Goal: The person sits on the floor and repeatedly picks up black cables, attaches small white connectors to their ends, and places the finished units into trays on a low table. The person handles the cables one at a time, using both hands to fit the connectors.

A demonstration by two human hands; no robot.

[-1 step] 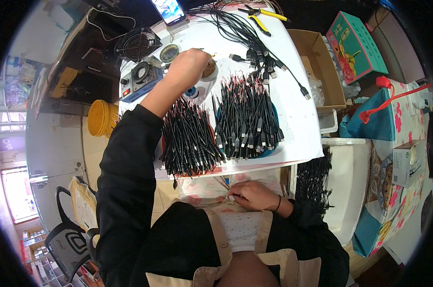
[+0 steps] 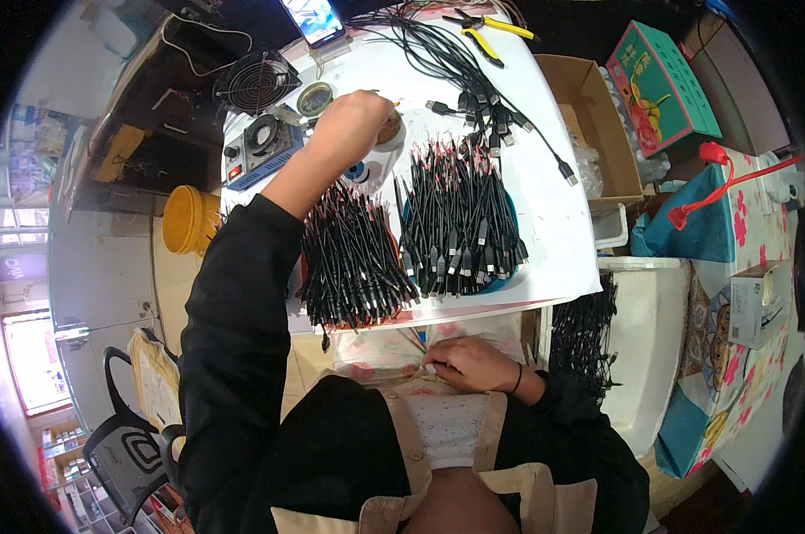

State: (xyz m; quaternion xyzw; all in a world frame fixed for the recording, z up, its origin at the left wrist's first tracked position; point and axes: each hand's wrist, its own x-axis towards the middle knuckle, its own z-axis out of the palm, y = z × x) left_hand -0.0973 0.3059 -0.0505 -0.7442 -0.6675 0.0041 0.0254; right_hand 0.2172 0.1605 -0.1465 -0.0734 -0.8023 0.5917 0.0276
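Note:
My left hand (image 2: 356,123) is closed, reaching over the white table (image 2: 545,240) beside a small round brown pad or tin (image 2: 389,129). Its fingertips are hidden, and a small yellow bit (image 2: 396,103) shows past them. Below that wrist lies a bundle of black cables (image 2: 349,258) with reddish stripped ends pointing away from me. To its right, a second bundle of black USB cables (image 2: 460,222) rests in a blue round container (image 2: 513,214). In my lap, my right hand (image 2: 478,363) lies with its fingers curled; anything inside them is hidden.
At the back left stand a blue soldering station (image 2: 264,147), a black fan (image 2: 255,82) and a lit phone (image 2: 313,22). Loose cables (image 2: 429,44) and yellow-handled pliers (image 2: 482,46) lie at the back. Right of the table are a cardboard box (image 2: 589,80) and a white foam box (image 2: 651,311).

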